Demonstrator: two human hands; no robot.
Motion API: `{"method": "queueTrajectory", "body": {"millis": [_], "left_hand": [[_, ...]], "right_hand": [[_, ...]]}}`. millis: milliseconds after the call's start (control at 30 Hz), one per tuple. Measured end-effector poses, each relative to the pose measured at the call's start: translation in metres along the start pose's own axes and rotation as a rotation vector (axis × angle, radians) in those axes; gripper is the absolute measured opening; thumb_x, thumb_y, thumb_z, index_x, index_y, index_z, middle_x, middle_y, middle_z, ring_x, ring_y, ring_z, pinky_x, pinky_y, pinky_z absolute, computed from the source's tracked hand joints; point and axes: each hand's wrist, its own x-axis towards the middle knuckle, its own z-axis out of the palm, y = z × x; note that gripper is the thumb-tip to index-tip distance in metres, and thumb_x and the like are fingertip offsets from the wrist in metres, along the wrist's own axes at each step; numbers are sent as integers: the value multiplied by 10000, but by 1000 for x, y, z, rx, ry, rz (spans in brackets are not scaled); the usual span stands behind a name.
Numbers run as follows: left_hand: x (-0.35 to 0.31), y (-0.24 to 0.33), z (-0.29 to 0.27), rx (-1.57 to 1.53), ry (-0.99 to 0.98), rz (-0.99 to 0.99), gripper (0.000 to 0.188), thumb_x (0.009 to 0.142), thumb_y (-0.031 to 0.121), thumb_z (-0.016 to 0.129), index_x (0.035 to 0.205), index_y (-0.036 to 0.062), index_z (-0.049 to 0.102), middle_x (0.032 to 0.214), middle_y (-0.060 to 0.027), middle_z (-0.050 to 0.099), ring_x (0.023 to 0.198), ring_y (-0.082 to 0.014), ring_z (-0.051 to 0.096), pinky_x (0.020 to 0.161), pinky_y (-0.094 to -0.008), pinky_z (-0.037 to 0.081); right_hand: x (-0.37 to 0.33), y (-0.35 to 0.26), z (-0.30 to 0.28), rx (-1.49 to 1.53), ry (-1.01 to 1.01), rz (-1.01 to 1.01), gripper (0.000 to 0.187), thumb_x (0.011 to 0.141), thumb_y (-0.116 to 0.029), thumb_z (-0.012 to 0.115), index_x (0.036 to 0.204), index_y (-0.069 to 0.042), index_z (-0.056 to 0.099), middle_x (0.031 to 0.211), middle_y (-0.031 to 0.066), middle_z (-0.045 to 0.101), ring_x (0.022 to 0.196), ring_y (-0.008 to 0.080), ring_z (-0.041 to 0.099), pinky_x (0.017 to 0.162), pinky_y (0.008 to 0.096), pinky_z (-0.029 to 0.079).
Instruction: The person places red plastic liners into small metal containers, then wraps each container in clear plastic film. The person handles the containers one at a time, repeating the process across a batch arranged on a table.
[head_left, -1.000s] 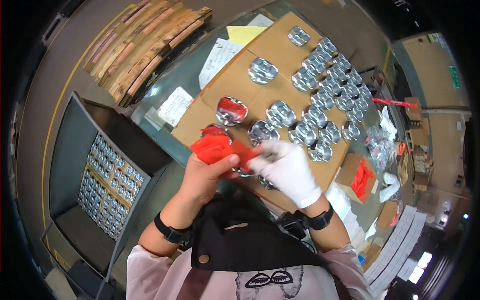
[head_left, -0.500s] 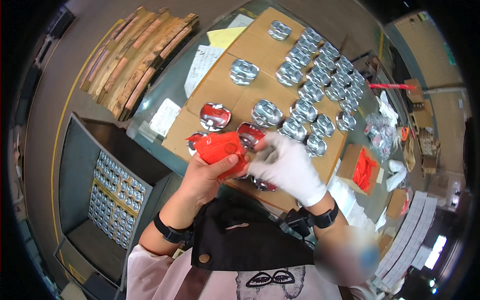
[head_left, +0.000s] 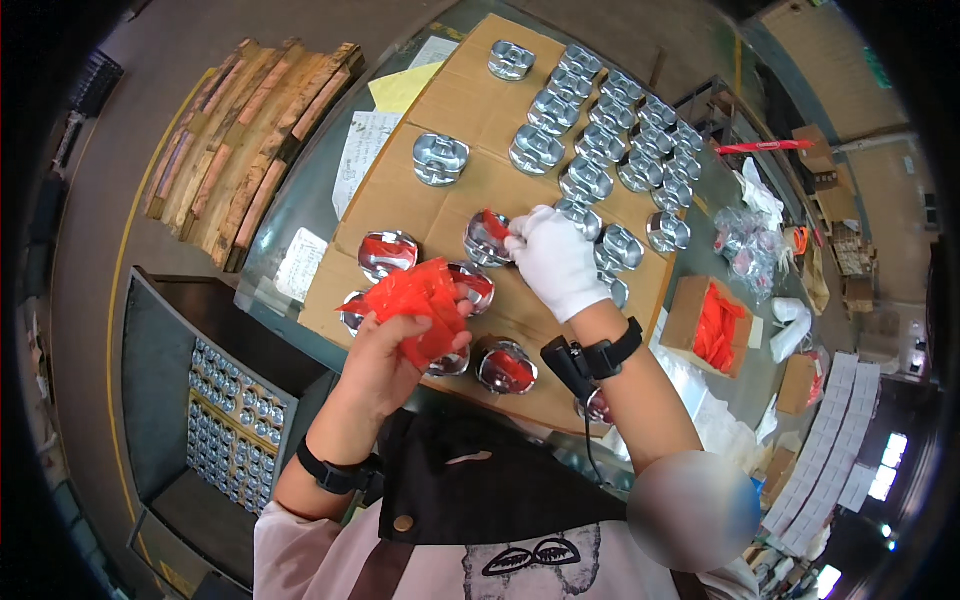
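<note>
My bare left hand is closed around a wad of thin red plastic bags or sheets, held low over the near part of the cardboard. My right hand, in a white glove, pinches a red plastic piece at the top of a shiny metal piston; the fingertips partly hide the contact. Around my left hand stand pistons with red plastic in them, such as one piston beyond it and another piston nearer me. Plain pistons stand in rows farther off.
The pistons stand on a cardboard sheet over a table. At right are a box of red plastic and clear plastic bags. Papers lie along the left edge. A grey bin of pistons and wooden pallets stand at left.
My right hand has moved away from the wad and out to a piston, carrying a red plastic piece. My left hand still holds the wad, slightly lower and left. The view has shifted.
</note>
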Motion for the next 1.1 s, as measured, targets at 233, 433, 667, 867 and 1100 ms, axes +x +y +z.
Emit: {"method": "queueTrajectory", "body": {"millis": [233, 433, 667, 867, 1100], "left_hand": [[18, -11, 6, 165, 59, -2, 437, 866, -13, 643, 1275, 32, 496, 1143, -131, 639, 1078, -259, 630, 853, -368, 552], [39, -44, 23, 285, 114, 5, 348, 816, 14, 730, 1107, 78, 550, 1002, -66, 669, 850, -184, 675, 664, -278, 554], [48, -46, 21, 363, 211, -6, 349, 832, 67, 732, 1133, 73, 555, 1003, -75, 669, 798, -188, 677, 637, -287, 573], [48, -45, 14, 397, 218, 21, 375, 830, 64, 733, 1159, 61, 555, 1008, -70, 667, 797, -188, 676, 626, -292, 576], [48, -36, 35, 219, 173, -111, 401, 893, 58, 633, 1274, 73, 511, 1151, -107, 636, 1035, -236, 634, 749, -353, 589]], "right_hand": [[-37, -31, -58, 596, -207, 305, 360, 744, -213, 768, 994, -15, 601, 869, 132, 651, 792, 267, 664, 711, 365, 534], [-85, -12, -39, 900, -98, 402, 237, 776, -155, 743, 917, 11, 650, 824, 121, 675, 742, 208, 662, 688, 308, 524], [-62, 29, -56, 736, -79, 354, 217, 773, -159, 727, 928, -11, 690, 808, 142, 673, 732, 223, 654, 684, 326, 512], [-60, 41, -29, 757, 57, 276, 169, 763, -154, 734, 874, -32, 699, 854, 144, 688, 745, 247, 667, 697, 321, 522], [-55, 45, -19, 170, 168, 163, 219, 769, -183, 725, 953, -75, 676, 963, 89, 602, 901, 293, 627, 727, 388, 534]]}}
